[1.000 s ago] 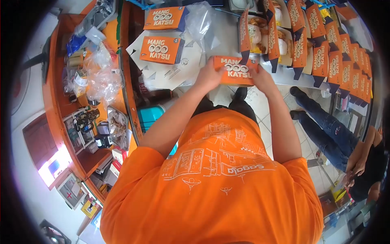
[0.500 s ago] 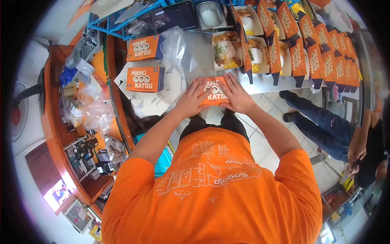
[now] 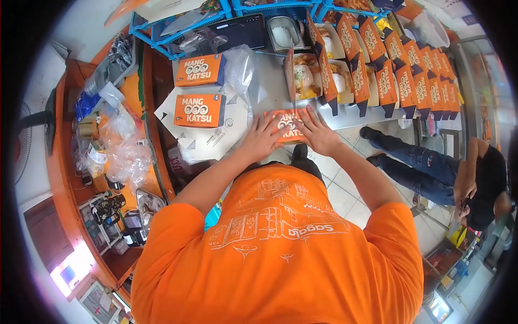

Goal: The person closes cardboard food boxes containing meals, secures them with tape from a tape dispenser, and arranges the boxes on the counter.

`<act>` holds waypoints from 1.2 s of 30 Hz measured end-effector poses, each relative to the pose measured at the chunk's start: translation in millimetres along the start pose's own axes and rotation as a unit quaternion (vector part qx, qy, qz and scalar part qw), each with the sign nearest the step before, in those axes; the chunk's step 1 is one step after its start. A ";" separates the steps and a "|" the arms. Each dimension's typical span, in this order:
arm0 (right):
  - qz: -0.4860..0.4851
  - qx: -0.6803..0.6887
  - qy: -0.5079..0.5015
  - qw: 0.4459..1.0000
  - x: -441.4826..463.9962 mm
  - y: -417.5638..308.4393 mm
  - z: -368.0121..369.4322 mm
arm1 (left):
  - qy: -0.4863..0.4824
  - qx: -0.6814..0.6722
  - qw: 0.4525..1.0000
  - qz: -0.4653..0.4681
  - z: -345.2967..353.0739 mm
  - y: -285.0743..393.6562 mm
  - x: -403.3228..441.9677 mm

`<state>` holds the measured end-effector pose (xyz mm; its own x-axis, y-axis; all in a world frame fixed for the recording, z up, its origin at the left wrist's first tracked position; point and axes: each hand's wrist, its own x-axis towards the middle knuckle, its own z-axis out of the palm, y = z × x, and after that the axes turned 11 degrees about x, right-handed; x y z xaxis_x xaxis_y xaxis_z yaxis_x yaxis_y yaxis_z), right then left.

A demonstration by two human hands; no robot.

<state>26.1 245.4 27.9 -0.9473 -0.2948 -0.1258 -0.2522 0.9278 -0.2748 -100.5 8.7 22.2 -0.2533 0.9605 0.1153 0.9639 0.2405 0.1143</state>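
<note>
An orange takeaway box [image 3: 289, 124] with its lid closed sits at the counter's near edge, right in front of my body. My left hand [image 3: 263, 136] and my right hand [image 3: 320, 135] hold it from both sides, fingers spread across the lid and thumbs along the near edge. Just beyond it, an open box [image 3: 307, 81] shows fried pieces, an egg and yellow food inside. To the left, two closed boxes, a nearer one [image 3: 198, 110] and a farther one [image 3: 199, 70], lie by flat white cardboard [image 3: 216, 141].
Open boxes with raised orange lids [image 3: 387, 85] stand in rows at the right. A clear plastic bag [image 3: 240, 70], a metal container [image 3: 285, 33], a dark tablet [image 3: 237, 32] and blue baskets [image 3: 162, 39] line the back. Another person [image 3: 458, 178] stands at the right.
The view has shifted slightly, so the counter items sit at new places in the picture. Both hands stay on the closed box, with fingers moved a little over its lid.
</note>
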 end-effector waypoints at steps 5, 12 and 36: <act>0.003 -0.055 -0.011 0.998 -5.3 14.6 7.5 | 0.011 -0.006 1.000 0.012 7.7 -5.1 -0.1; 0.070 0.032 -0.023 0.997 -2.9 -12.2 -8.1 | 0.012 -0.016 1.000 -0.007 13.4 -7.0 1.3; 0.255 -0.103 -0.173 0.946 298.0 245.4 -117.5 | -0.035 -0.398 0.760 -0.512 24.9 -136.4 220.8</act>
<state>-341.4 412.1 35.0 -0.8433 0.1785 -0.5070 0.1529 0.9839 0.0921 -285.9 191.4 7.5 -0.8060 0.3382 -0.4858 -0.0987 0.7325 0.6736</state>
